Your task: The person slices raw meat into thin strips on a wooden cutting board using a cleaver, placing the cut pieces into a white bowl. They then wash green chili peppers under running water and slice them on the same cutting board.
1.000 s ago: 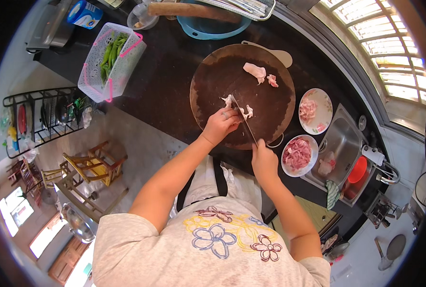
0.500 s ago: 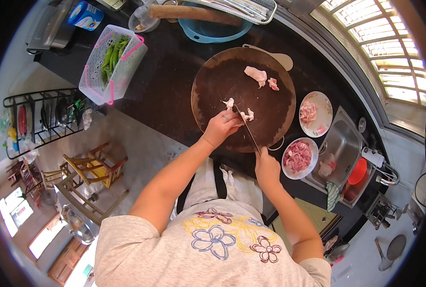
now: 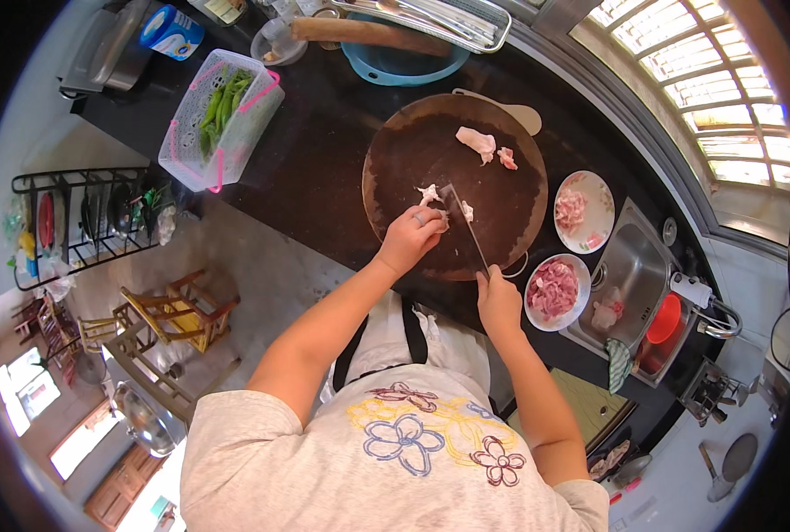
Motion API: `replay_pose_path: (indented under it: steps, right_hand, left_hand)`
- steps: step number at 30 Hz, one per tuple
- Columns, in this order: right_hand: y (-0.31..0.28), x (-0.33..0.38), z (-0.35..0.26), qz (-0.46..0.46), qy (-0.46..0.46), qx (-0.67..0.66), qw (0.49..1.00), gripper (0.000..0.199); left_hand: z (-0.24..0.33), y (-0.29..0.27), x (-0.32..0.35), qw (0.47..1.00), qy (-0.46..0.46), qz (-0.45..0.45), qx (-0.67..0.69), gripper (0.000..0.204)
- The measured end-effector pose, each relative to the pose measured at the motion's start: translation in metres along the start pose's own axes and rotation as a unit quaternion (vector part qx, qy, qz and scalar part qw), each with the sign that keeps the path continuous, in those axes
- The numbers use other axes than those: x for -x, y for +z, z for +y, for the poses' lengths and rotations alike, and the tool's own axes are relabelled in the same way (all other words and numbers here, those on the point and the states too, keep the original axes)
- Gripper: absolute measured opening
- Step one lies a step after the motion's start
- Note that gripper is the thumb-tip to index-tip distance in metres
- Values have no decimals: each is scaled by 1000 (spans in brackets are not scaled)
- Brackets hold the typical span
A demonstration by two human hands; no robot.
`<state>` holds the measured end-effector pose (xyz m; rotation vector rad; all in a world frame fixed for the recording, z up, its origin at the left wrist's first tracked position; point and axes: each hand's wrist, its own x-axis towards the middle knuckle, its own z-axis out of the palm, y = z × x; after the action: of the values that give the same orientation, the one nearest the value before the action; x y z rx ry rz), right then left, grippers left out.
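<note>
A round dark wooden chopping board (image 3: pixel 404 151) lies on the counter before me. My right hand (image 3: pixel 499 303) is closed round the handle of a kitchen knife (image 3: pixel 470 226), whose blade reaches over the board. My left hand (image 3: pixel 410 239) is closed, with its fingertips on a small pale piece of meat (image 3: pixel 444 220) left of the blade. Just beyond these fingers lies a scrap of pale meat (image 3: pixel 428 193). A small cut bit (image 3: pixel 467 212) rests right of the blade. Toward the board's far side are a larger pale meat piece (image 3: pixel 476 143) and a smaller pink one (image 3: pixel 507 159).
To the right stand a patterned plate (image 3: pixel 601 232) of pale meat and a white bowl (image 3: pixel 534 310) of red meat, beside a steel sink (image 3: pixel 636 248). A plastic basket (image 3: pixel 251 133) with green peppers stands left. Behind the board are a blue basin (image 3: pixel 395 78) and a wooden rolling-pin-like stick (image 3: pixel 368 33).
The knife blade has shifted slightly and a small bit of meat now sits apart on its right. My left hand stays nearly in place. The whole view has moved a little.
</note>
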<state>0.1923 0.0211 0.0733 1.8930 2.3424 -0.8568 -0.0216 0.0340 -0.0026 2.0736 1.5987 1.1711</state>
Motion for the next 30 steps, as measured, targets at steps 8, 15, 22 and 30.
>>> replay_pose_path:
  steps: [8, 15, 22, 30]
  right_hand:
    - [-3, -20, -13, 71, 22, -50, 996, 23]
    - [3, -17, -33, 51, -31, -6, 998, 23]
    - [-1, 2, -11, 22, -56, 73, 996, 19]
    - [20, -67, -43, 29, -81, 42, 995, 19]
  left_hand:
    - [2, -7, -11, 972, -222, 71, 14, 34]
    - [-4, -16, -7, 994, -105, -33, 1, 31]
    - [-8, -14, -6, 996, -47, -73, -2, 35]
    - [-9, 0, -5, 989, -16, -123, -79, 36]
